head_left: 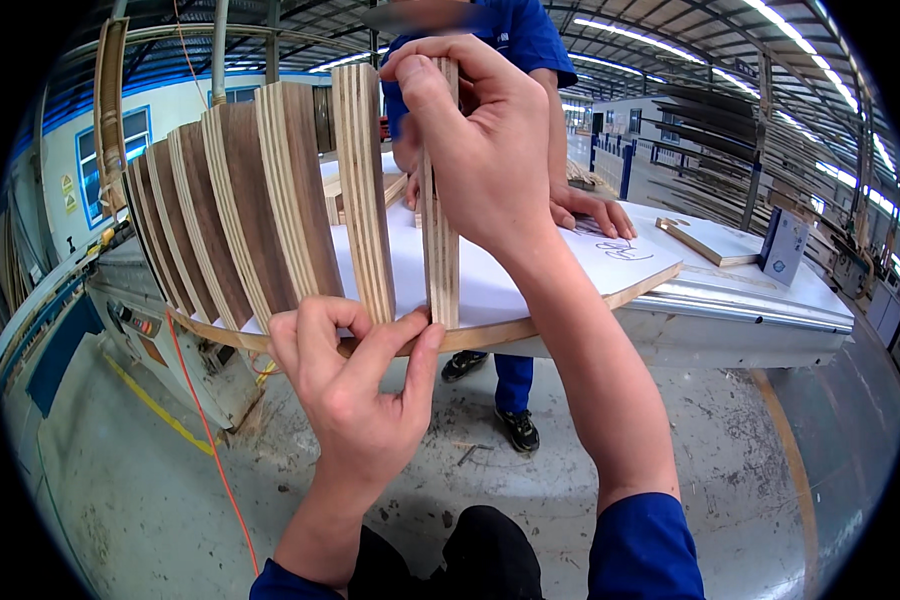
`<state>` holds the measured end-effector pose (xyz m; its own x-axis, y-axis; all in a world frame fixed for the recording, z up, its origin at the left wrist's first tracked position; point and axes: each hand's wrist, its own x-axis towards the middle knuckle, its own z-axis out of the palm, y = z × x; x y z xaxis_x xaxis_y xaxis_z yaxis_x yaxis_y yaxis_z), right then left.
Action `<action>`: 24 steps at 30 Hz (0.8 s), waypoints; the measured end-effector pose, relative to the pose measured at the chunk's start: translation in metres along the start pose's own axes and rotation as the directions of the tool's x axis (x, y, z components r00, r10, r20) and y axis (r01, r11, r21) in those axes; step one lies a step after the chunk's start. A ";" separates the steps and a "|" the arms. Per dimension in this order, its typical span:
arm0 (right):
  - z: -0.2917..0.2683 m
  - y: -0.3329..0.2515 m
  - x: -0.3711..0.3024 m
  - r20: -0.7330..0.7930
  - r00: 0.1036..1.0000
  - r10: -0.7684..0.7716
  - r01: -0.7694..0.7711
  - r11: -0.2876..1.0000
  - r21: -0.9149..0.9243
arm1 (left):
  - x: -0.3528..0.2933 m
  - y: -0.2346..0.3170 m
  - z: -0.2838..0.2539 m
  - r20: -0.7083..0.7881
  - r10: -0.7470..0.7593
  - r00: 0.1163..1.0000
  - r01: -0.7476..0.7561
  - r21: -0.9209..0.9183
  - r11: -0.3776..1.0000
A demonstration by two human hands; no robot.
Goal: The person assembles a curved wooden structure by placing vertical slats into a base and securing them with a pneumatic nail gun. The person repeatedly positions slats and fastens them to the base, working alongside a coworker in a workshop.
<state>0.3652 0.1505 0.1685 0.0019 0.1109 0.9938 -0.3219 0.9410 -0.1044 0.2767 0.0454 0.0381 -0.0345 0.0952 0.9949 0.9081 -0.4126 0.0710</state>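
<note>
A curved-edge white board (610, 262) with a bare wood rim lies in front of me. An upright plywood strip (442, 270) stands at its near edge, its layered edge turned toward me. My right hand (485, 140) grips the top of this strip between thumb and fingers. Down at the strip's foot, my left hand (360, 375) has thumb and index finger pinched against it, the other fingers curled by the board's rim. Just left stands another plywood strip (365, 190), apart from the held one. More upright strips with dark brown faces (295, 180) follow the curve leftward.
Across the board a co-worker in blue (530, 45) rests a hand (595, 212) on the white surface. To the right are a flat wooden piece (705, 240) and a blue-and-white box (785, 245). A metal machine table (740, 325) supports the board. An orange cord (210, 440) hangs at left.
</note>
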 end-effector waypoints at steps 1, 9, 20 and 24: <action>0.001 0.000 0.000 -0.002 1.000 -0.001 0.001 1.000 0.003 | -0.001 -0.001 0.000 0.001 0.000 1.000 0.000 0.002 1.000; 0.002 -0.002 -0.002 -0.007 1.000 0.012 -0.012 1.000 0.011 | -0.003 -0.003 -0.002 0.007 -0.001 1.000 0.001 0.004 1.000; 0.002 0.002 -0.002 -0.013 1.000 -0.006 0.005 0.997 -0.073 | -0.014 -0.013 -0.002 -0.078 -0.003 0.997 -0.005 -0.099 0.995; 0.002 0.003 0.000 0.000 1.000 -0.022 0.021 0.996 -0.082 | -0.071 -0.045 -0.019 -0.189 -0.019 0.982 -0.008 -0.140 0.990</action>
<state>0.3622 0.1529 0.1681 0.0092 0.0908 0.9958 -0.2433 0.9662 -0.0859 0.2304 0.0396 -0.0344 -0.1295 -0.0698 0.9891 0.8408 -0.5366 0.0722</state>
